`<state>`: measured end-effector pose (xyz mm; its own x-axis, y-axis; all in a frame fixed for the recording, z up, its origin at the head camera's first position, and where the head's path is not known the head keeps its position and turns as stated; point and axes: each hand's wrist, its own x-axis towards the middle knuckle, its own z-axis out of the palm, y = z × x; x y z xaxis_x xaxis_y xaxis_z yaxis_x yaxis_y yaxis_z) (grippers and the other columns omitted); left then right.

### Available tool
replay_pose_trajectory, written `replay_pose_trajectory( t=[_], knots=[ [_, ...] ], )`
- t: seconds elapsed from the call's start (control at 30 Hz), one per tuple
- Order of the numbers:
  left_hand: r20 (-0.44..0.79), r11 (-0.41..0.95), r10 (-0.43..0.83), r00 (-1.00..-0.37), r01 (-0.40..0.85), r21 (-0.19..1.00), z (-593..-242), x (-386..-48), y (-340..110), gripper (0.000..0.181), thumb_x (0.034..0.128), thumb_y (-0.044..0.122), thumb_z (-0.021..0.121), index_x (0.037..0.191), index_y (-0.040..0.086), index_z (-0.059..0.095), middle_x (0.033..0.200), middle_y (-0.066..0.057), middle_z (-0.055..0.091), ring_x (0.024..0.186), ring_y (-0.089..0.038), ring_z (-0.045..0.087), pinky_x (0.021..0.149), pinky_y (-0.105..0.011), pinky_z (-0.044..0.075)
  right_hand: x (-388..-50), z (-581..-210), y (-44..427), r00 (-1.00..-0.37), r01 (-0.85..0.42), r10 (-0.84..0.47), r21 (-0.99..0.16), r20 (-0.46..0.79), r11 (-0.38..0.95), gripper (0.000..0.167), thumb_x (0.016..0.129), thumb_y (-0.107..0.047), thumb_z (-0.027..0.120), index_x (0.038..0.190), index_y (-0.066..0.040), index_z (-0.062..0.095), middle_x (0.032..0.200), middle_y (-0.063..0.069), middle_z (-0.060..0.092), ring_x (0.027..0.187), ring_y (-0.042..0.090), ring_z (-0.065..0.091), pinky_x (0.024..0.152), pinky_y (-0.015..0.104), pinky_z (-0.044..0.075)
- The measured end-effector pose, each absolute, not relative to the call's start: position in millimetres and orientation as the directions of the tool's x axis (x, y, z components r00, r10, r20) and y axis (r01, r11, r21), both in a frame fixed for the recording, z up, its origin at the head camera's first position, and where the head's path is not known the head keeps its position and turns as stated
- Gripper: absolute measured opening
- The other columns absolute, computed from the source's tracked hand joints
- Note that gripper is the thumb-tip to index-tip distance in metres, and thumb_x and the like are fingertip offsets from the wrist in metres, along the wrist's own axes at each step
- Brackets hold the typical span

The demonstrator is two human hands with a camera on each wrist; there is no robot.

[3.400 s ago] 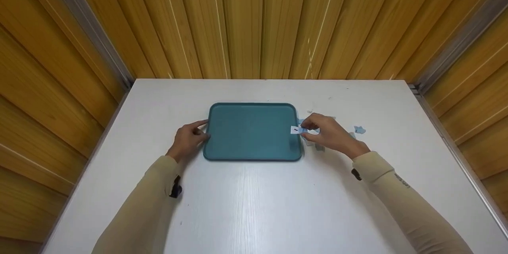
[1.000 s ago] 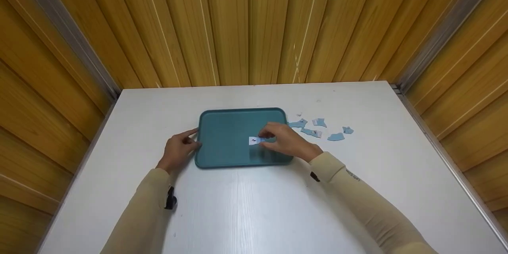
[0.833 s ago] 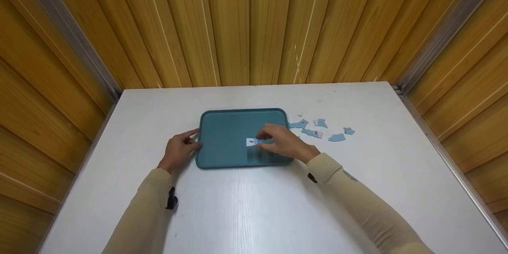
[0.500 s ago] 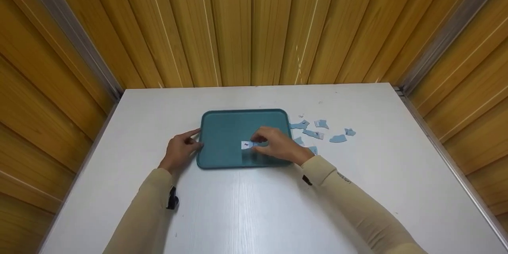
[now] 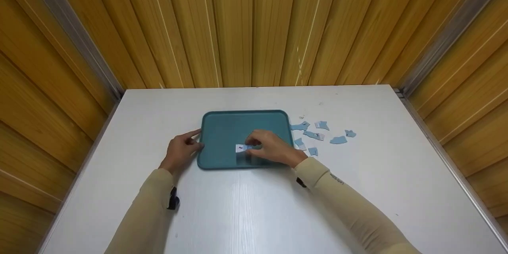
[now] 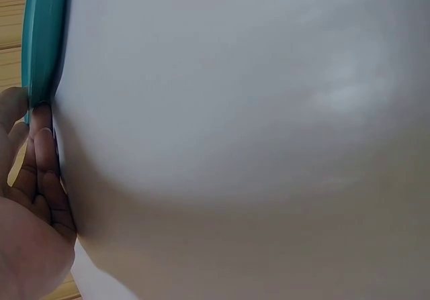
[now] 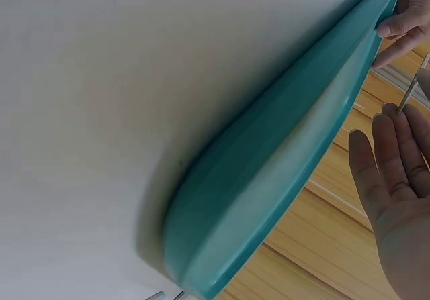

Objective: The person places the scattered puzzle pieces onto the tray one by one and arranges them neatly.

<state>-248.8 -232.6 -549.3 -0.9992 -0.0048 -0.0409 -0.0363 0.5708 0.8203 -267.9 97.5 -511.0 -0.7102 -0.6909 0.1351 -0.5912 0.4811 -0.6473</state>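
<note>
In the head view a teal tray (image 5: 226, 129) lies flat on the white table. My left hand (image 5: 180, 151) holds its left edge, the thumb and index finger at the rim; in the left wrist view curled fingers (image 6: 44, 149) meet the tray's edge (image 6: 44, 41). Over the tray's lower middle, my right hand (image 5: 272, 147) pinches a small white and blue piece of torn paper (image 5: 240, 148) with a dark mark. Seen edge-on in the right wrist view, that paper (image 7: 408, 90) is a thin line between thumb and fingers, above the tray's surface. Its far end is hidden by the fingers.
Several torn blue and white paper pieces (image 5: 314, 135) lie on the table (image 5: 238, 210) to the right of the tray, one (image 5: 300, 126) close against its right rim. Tiny scraps (image 5: 301, 117) are scattered behind them. Wood-patterned walls (image 5: 238, 27) enclose the table at the back and sides.
My right hand has carried the paper piece from the tray's right rim leftward and slightly toward me over the tray. More torn pieces show on the right. The left hand stays at the rim.
</note>
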Motion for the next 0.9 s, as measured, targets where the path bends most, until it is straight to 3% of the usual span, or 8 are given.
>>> replay_pose_trajectory(
  t=[0.9],
  knots=[
    [-0.055, 0.548, -0.029, -0.998, -0.062, 0.834, -550.8, -247.8, -230.7, 0.055, 0.0981, 0.012, 0.075, 0.151, 0.013, 0.061, 0.098, -0.009, 0.066, 0.092, -0.023, 0.056, 0.083, -0.035, 0.046, -267.4, -530.0, 55.3, -0.67, -0.651, -0.726, -0.593, 0.155, 0.474, 0.022, 0.098, -0.019, 0.079, 0.114, -0.005, 0.074, 0.105, 0.006, 0.07, 0.093, 0.016, 0.061, 0.084, 0.034, 0.053]
  ],
)
